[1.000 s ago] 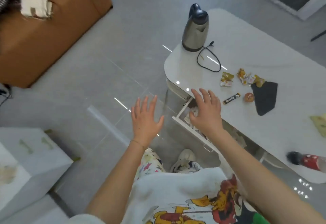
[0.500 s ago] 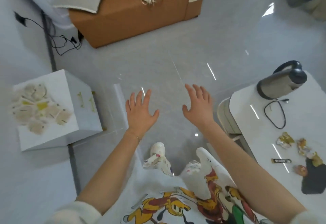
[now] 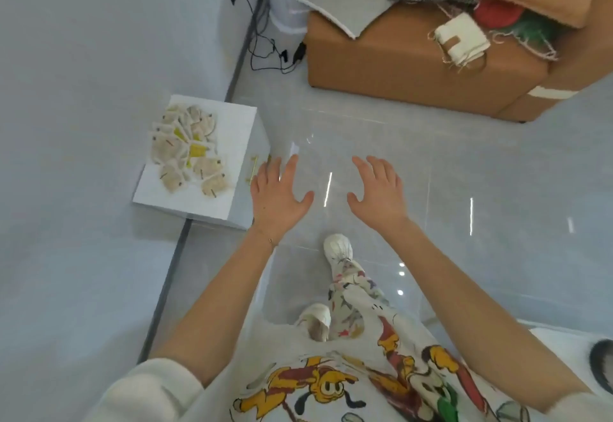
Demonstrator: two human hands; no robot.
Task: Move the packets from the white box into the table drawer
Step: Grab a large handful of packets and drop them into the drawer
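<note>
both hands, left point(image 3: 278, 194) and right point(image 3: 378, 194), hover palm-down with fingers spread, each grip empty. packets point(image 3: 189, 152) lie heaped on the white box point(image 3: 212, 202), left of the left hand.

both empty hands, left hand point(image 3: 277, 194) and right hand point(image 3: 378, 194), spread near packets point(image 3: 187, 152) on white box point(image 3: 202, 204)
</note>
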